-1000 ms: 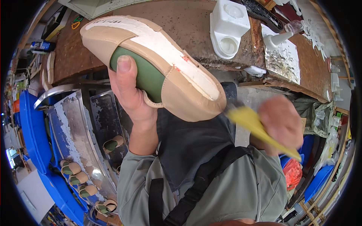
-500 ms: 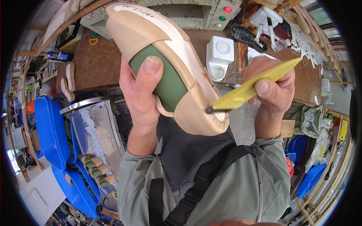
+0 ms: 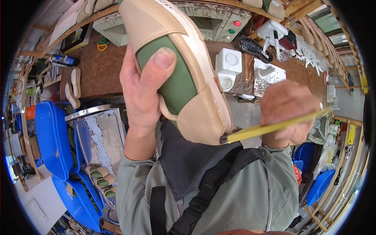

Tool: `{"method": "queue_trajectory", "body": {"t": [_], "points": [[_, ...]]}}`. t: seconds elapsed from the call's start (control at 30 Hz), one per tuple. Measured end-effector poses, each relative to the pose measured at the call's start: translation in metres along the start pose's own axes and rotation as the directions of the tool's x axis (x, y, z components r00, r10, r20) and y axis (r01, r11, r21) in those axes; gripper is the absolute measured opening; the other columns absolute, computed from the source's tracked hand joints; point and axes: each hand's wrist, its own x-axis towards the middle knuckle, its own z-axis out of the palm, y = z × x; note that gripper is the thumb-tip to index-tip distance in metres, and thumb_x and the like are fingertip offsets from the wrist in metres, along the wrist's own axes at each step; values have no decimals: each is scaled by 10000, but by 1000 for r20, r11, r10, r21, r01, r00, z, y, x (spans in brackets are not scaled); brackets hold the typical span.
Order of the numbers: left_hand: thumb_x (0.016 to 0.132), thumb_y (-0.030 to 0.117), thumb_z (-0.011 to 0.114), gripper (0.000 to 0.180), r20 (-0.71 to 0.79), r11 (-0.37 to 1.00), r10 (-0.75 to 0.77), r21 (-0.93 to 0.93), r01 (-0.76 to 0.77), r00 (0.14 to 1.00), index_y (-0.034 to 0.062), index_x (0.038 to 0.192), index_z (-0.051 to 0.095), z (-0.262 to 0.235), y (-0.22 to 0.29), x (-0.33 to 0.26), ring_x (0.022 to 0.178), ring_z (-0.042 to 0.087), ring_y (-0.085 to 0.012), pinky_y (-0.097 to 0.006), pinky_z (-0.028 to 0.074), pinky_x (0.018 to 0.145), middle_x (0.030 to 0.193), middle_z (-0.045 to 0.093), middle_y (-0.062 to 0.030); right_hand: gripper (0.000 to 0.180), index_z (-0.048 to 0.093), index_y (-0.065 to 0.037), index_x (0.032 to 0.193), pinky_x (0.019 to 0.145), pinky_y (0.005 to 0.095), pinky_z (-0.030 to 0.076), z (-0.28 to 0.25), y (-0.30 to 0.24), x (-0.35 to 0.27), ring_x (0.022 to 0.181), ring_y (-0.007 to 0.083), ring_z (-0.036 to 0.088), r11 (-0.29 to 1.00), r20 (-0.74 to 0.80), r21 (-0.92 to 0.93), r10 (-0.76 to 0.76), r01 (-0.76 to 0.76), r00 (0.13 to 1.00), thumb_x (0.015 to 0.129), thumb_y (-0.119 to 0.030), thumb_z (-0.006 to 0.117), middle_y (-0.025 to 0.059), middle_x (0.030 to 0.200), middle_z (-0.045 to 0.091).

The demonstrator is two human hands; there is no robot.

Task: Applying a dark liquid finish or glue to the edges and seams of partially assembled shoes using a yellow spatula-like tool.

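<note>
A beige shoe upper (image 3: pixel 201 121) with stitched edges fills the middle, tilted, its pale underside turned up to the right. A smooth green shoe last (image 3: pixel 170 96) shows in its opening. My left hand (image 3: pixel 141 86) grips the shoe from the left, thumb pressed on the green last. In my right hand (image 3: pixel 288 109), blurred by motion, is a flat yellow-handled brush (image 3: pixel 256 132). Its dark bristles (image 3: pixel 224 139) touch the shoe's near end, at the edge beside the underside.
On the brown workbench (image 3: pixel 98 72) stand a white plastic dispenser (image 3: pixel 228 64), a glue-smeared tray (image 3: pixel 276 74) and a black shoe sole (image 3: pixel 250 46). Blue bins (image 3: pixel 53 137) and a rack of beige-green shoes (image 3: pixel 102 177) are at left. A machine with buttons (image 3: pixel 231 19) stands behind.
The brush has moved from the upper side of the shoe's near end down to its lower tip, its handle swinging lower and flatter. The shoe has shifted slightly up.
</note>
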Motion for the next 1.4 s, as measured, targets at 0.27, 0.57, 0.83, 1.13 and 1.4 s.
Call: {"method": "queue_trajectory", "body": {"t": [0.27,0.57,0.83,1.13,1.4], "points": [[849,350,531,541,19,999,18,45,-19,1000,-16,1234,428,-7,-8,3,954,590,-213,-326,483,827,1098,562,-150,140,660,58,776,459,309,458,25,5,-3,539,208,585,982,-224,-190,-24,-20,974,726,-68,696,156,721,643],[700,384,704,820,355,878,-19,-442,185,935,-100,1267,364,-9,-33,4,964,623,-294,-384,533,821,1148,549,-221,245,663,7,805,356,191,361,2,25,58,400,55,490,888,-307,-89,406,-451,861,826,-237,663,44,632,623],[818,420,532,691,348,435,-102,-827,357,932,-14,1321,345,-7,-28,-1,942,627,-266,-364,535,812,1130,571,-187,170,671,3,791,499,260,427,0,35,75,475,119,533,917,-55,-396,33,-52,998,755,-160,701,96,690,638],[917,206,520,362,650,562,-226,-521,642,726,7,1214,460,-41,-68,7,764,615,-150,-248,521,624,998,596,-102,289,575,76,1009,437,225,435,-25,34,56,479,118,537,945,-183,263,246,-194,952,876,-181,577,145,738,608],[902,193,537,431,591,264,-312,-698,665,744,0,1268,416,-47,-73,0,907,588,-162,-271,498,756,1119,567,-111,243,626,19,886,472,249,445,24,24,72,490,146,538,985,86,-164,69,-54,994,855,-222,615,149,765,603]]}}
